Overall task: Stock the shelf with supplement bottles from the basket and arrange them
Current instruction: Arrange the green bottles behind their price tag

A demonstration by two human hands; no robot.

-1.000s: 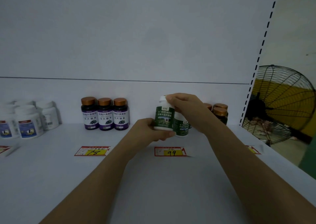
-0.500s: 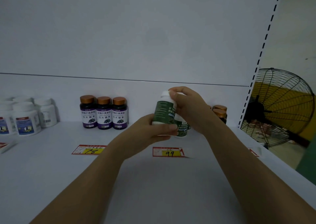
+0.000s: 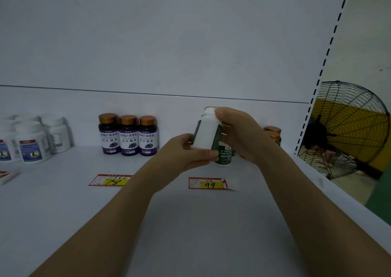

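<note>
we hold white plastic green-label bottle (image 3: 206,134) above white metal shelf (image 3: 190,223), left hand (image 3: 190,151) and right hand (image 3: 239,134) both gripping it | shelved: one twin bottle (image 3: 223,158) | todo: placing, label forward; basket unseen

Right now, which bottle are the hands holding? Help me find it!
On the white shelf, look behind the yellow 99 price tag. There the left hand and right hand hold a tilted bottle. Unlike the green-labelled bottle standing behind it, it shows a plain white side.
</note>
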